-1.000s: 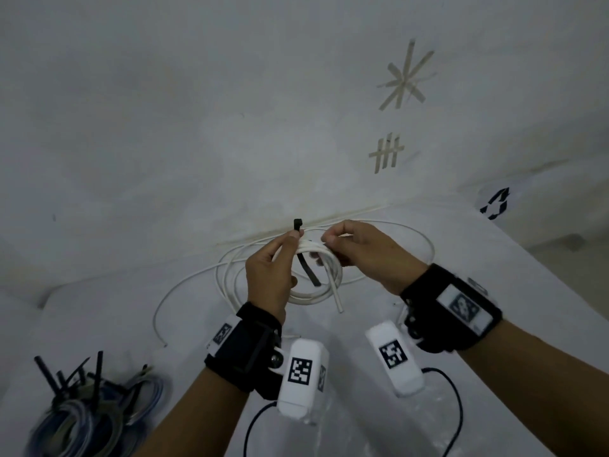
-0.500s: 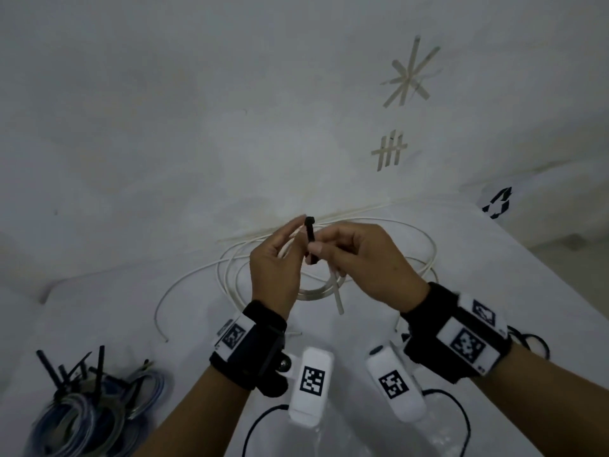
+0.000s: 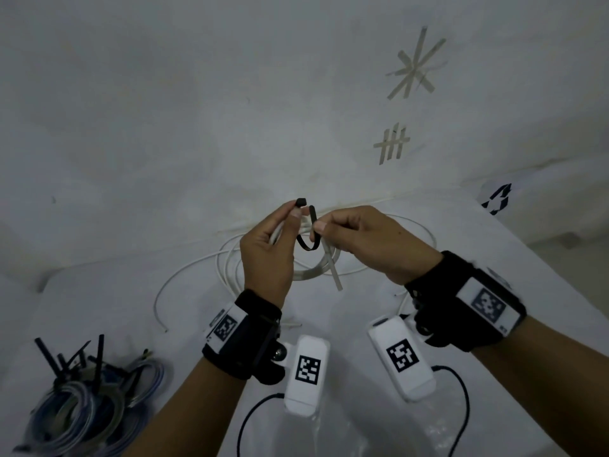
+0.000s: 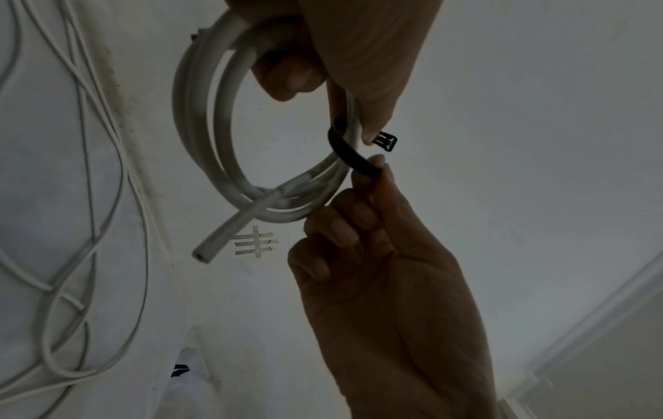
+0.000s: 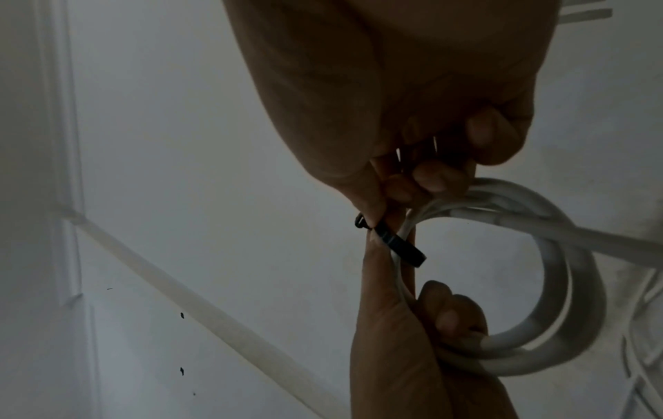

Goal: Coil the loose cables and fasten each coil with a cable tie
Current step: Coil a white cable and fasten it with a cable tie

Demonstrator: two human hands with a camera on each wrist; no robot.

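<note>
The white-covered bench (image 3: 494, 258) is carrying loose white cables (image 3: 197, 275) and, at its near left corner, a pile of tied coils (image 3: 82, 407). Above it, the left hand (image 3: 267, 255) is gripping a white cable coil (image 4: 201, 127), pinching the black cable tie (image 3: 304, 245) by its head, while the right hand (image 3: 372, 245) is pinching the tie's tail.

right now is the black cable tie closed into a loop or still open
Open: the black plastic cable tie curves under the white cable coil, its head by the left hand, its tail pinched by the right hand.
</note>
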